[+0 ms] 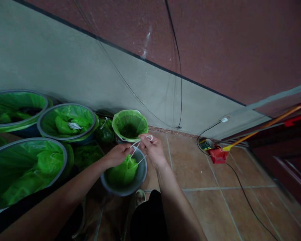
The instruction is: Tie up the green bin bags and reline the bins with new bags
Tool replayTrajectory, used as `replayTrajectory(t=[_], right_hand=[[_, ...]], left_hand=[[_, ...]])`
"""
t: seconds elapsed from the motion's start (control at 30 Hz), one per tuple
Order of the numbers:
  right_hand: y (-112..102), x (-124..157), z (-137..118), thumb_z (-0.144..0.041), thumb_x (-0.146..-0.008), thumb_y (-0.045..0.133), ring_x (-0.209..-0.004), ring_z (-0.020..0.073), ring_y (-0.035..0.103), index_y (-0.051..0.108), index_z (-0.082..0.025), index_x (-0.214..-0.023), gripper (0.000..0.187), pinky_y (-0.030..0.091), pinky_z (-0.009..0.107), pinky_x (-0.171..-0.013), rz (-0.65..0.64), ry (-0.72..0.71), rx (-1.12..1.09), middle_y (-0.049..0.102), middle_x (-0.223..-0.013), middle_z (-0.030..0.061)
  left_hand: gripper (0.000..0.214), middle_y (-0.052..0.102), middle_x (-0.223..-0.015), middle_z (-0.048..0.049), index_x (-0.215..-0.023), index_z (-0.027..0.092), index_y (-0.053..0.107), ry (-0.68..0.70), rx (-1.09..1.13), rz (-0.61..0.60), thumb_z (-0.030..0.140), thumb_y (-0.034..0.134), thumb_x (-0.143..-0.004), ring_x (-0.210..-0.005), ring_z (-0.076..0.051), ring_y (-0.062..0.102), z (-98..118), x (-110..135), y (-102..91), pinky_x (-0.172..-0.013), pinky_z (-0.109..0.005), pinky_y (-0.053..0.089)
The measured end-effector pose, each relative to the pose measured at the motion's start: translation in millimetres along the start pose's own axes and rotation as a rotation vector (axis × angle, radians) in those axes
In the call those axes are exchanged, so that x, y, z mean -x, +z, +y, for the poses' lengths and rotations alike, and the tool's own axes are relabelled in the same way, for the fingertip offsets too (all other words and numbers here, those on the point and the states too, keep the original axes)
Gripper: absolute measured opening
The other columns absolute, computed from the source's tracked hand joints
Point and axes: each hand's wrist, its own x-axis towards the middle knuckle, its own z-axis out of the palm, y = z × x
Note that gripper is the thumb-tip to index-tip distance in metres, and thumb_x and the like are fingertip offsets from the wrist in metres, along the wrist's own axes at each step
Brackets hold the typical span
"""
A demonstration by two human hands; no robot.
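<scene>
A grey bin [143,170] stands on the floor in front of me with a green bag [125,170] inside it. White drawstring [134,146] runs up from the bag's gathered mouth to both hands. My left hand [119,154] is closed on the string above the bin's left side. Slightly higher and to the right, my right hand [152,149] is closed on the string too, with a loop of it showing above the fingers. Just behind the hands is a smaller bin [130,124] lined with green plastic.
At the left, large tubs [65,105] lined with green bags stand against the wall, a tied green bag [105,129] beside them. A red dustpan [218,155] and a yellow-handled stick [262,128] are at the right. A black cable [240,182] crosses the tiled floor.
</scene>
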Motion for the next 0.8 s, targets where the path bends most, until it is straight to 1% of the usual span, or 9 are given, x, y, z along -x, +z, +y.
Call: replayTrajectory(t=[0.1, 0.17, 0.2, 0.27, 0.33, 0.43, 0.5, 0.67, 0.8], right_hand=[[-4.4, -3.4, 2.0, -0.049, -0.065, 0.076, -0.045, 0.007, 0.035, 0.062, -0.02, -0.097, 0.044, 0.023, 0.022, -0.045, 0.2, 0.01, -0.08, 0.05, -0.052, -0.0099], [-4.7, -4.3, 2.4, -0.046, -0.065, 0.076, -0.045, 0.0071, 0.034, 0.061, -0.021, -0.101, 0.046, 0.023, 0.023, -0.045, 0.255, 0.008, -0.128, 0.05, -0.053, -0.0103], [-3.8, -4.2, 2.0, -0.046, -0.067, 0.075, -0.045, 0.0072, 0.034, 0.061, -0.021, -0.1, 0.044, 0.023, 0.023, -0.046, 0.247, -0.001, -0.145, 0.049, -0.053, -0.0102], [-0.2, -2.8, -0.1, -0.043, -0.069, 0.073, -0.048, 0.0078, 0.035, 0.063, -0.021, -0.097, 0.037, 0.027, 0.024, -0.049, 0.179, -0.022, -0.173, 0.048, -0.055, -0.0092], [5.0, -0.4, -3.4, -0.04, -0.07, 0.072, -0.053, 0.0091, 0.04, 0.065, -0.021, -0.094, 0.032, 0.032, 0.024, -0.053, 0.088, -0.03, -0.205, 0.049, -0.057, -0.0073], [12.0, 3.1, -7.8, -0.036, -0.07, 0.072, -0.06, 0.0109, 0.047, 0.067, -0.021, -0.094, 0.028, 0.039, 0.026, -0.061, -0.021, -0.02, -0.243, 0.054, -0.063, -0.0049], [15.6, 4.8, -8.8, -0.035, -0.071, 0.071, -0.063, 0.0115, 0.05, 0.068, -0.022, -0.095, 0.028, 0.042, 0.026, -0.064, -0.072, -0.018, -0.252, 0.056, -0.065, -0.004], [23.8, 7.5, -7.3, -0.037, -0.075, 0.067, -0.071, 0.0138, 0.057, 0.066, -0.023, -0.099, 0.028, 0.047, 0.028, -0.071, -0.172, -0.033, -0.19, 0.058, -0.069, -0.0029], [23.4, 5.8, -0.4, -0.041, -0.083, 0.062, -0.075, 0.0156, 0.062, 0.061, -0.024, -0.117, 0.038, 0.05, 0.031, -0.077, -0.194, -0.064, -0.028, 0.064, -0.074, -0.002]], left_hand=[[0.034, 0.071, -0.075, -0.0038, -0.073, 0.019, 0.067, -0.091, 0.106, 0.202, 0.042, 0.048, -0.086, -0.072, -0.018, 0.062, -5.9, -1.9, -2.2, -0.073, -0.03, 0.048], [0.035, 0.068, -0.067, -0.0031, -0.068, 0.018, 0.066, -0.157, 0.139, 0.315, 0.045, 0.05, -0.085, -0.063, -0.016, 0.057, -8.2, -2.7, -2.0, -0.063, -0.028, 0.044], [0.037, 0.064, -0.061, -0.0018, -0.065, 0.019, 0.063, -0.186, 0.132, 0.324, 0.046, 0.05, -0.085, -0.058, -0.015, 0.053, -8.3, -2.7, -1.2, -0.058, -0.027, 0.041], [0.039, 0.056, -0.053, 0.001, -0.059, 0.02, 0.057, -0.192, 0.071, 0.258, 0.048, 0.049, -0.086, -0.051, -0.013, 0.046, -7.2, -2.0, 1.9, -0.053, -0.027, 0.036], [0.036, 0.055, -0.055, 0.0015, -0.06, 0.021, 0.057, -0.106, -0.037, 0.139, 0.043, 0.047, -0.087, -0.053, -0.014, 0.047, -5.5, -0.1, 6.4, -0.056, -0.027, 0.038], [0.025, 0.063, -0.066, -0.0009, -0.074, 0.022, 0.066, 0.052, -0.209, -0.055, 0.03, 0.046, -0.086, -0.066, -0.018, 0.056, -5.0, 5.0, 13.4, -0.068, -0.03, 0.043], [0.025, 0.066, -0.072, -0.003, -0.085, 0.022, 0.07, 0.097, -0.274, -0.141, 0.027, 0.046, -0.085, -0.072, -0.021, 0.06, -5.9, 8.9, 17.0, -0.073, -0.033, 0.044], [0.028, 0.066, -0.073, -0.0042, -0.08, 0.02, 0.069, 0.099, -0.298, -0.213, 0.043, 0.053, -0.086, -0.07, -0.021, 0.06, -6.5, 13.9, 24.0, -0.069, -0.032, 0.042], [0.042, 0.064, -0.067, -0.0036, -0.07, 0.021, 0.067, 0.05, -0.224, -0.132, 0.048, 0.043, -0.091, -0.067, -0.019, 0.058, -10.3, 10.7, 27.6, -0.067, -0.031, 0.041]])
